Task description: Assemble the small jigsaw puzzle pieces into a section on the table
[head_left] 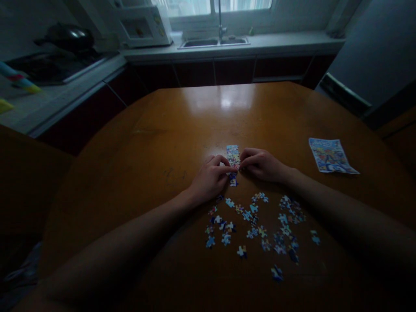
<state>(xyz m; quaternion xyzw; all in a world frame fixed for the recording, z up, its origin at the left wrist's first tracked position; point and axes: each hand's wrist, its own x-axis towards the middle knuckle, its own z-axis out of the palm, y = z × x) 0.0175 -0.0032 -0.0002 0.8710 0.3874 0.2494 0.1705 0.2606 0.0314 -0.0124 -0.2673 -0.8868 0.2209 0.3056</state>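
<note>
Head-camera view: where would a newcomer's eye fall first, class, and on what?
Probably on the left hand and right hand, meeting at a partly assembled jigsaw strip mid-table. Next come the loose jigsaw pieces scattered on the near side of the brown table. The crumpled-edged colourful printed sheet stands out alone at the right.

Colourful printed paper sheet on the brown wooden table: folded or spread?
Spread: the colourful printed paper sheet lies face up, four corners showing; any fold underneath, cannot tell.
</note>
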